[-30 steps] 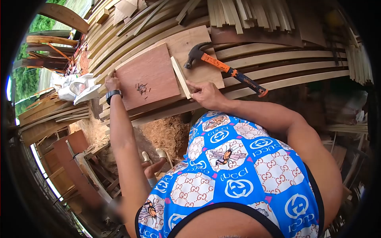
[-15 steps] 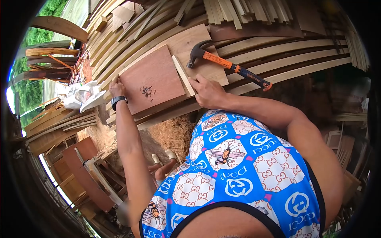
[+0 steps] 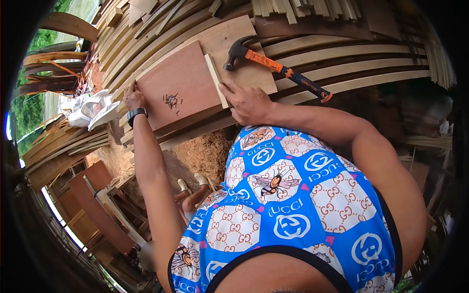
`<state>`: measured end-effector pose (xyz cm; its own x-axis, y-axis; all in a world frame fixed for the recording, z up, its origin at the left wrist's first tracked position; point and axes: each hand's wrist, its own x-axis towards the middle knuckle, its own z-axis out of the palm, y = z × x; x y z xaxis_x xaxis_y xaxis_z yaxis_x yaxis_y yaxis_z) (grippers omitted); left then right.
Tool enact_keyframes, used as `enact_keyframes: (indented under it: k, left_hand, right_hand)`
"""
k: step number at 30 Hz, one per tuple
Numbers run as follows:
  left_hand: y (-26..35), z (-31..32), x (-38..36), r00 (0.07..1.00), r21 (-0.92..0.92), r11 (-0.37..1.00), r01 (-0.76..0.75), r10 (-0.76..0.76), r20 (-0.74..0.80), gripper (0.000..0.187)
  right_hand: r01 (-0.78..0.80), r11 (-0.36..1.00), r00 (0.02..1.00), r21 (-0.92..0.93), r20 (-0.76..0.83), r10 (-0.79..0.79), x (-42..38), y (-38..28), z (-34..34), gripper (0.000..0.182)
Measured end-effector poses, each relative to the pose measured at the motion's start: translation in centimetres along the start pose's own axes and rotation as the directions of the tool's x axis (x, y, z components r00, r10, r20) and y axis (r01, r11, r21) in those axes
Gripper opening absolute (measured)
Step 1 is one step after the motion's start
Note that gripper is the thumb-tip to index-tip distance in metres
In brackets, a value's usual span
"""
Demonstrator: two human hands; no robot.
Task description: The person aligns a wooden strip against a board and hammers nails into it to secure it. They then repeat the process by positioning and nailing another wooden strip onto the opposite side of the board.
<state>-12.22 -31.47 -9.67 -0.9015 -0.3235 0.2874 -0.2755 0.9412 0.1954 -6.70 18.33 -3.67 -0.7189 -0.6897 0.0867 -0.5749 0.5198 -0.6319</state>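
A reddish plywood panel (image 3: 183, 73) lies on a larger pale board (image 3: 264, 73). Several small dark nails (image 3: 171, 101) are heaped on its surface. At the panel's left edge, my left hand (image 3: 133, 97) grips with its fingers closed, a black watch on the wrist. Along the right edge stands a narrow wooden strip (image 3: 215, 78), held by my right hand (image 3: 248, 103) near its lower end, index finger along its side. Beyond that hand, a claw hammer (image 3: 278, 66) with an orange and black handle rests untouched on the pale board.
Long wooden slats (image 3: 351, 58) run under the boards. Thin sticks (image 3: 305, 10) are stacked at the back. A white plastic bag (image 3: 93, 108) sits to the left. Wood shavings (image 3: 202, 151) cover the ground below, and loose planks (image 3: 100, 205) lean at lower left.
The whole bench scene has shifted slightly left and up as my head moved. Both hands keep their places on the panel and the strip; the hammer and nails lie as before.
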Motion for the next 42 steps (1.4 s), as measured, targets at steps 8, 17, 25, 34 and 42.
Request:
enact_keyframes:
  k: [8, 17, 25, 34, 42]
  left_hand:
    - [-1.0, 0.8, -0.2, 0.999, -0.016, 1.000, -0.009, 0.008, -0.036, 0.028]
    - [-0.1, -0.1, -0.3, 0.999, -0.045, 0.998, 0.045, -0.044, 0.027, 0.029]
    - [0.3, -0.5, -0.3, 1.000, -0.059, 0.998, 0.014, -0.013, 0.020, 0.028]
    - [0.3, -0.6, -0.3, 0.998, -0.005, 0.999, 0.053, -0.053, 0.022, 0.029]
    - [-0.1, -0.7, -0.3, 0.998, -0.025, 0.998, 0.056, -0.056, 0.009, 0.029]
  right_hand:
    - [-0.057, 0.998, 0.998, -0.014, 0.018, 0.057, 1.0, 0.9, 0.2, 0.068]
    - [-0.060, 0.997, 0.998, -0.038, -0.024, 0.059, 2.1, 1.6, 0.6, 0.068]
    - [-0.071, 0.994, 0.997, -0.084, 0.000, 0.071, 2.8, 1.7, 0.4, 0.071]
    - [-0.087, 0.995, 0.996, -0.056, 0.005, 0.087, 2.8, 1.3, -0.1, 0.071]
    - [-0.079, 0.995, 0.994, -0.055, 0.066, 0.083, 2.8, 1.3, -1.1, 0.070]
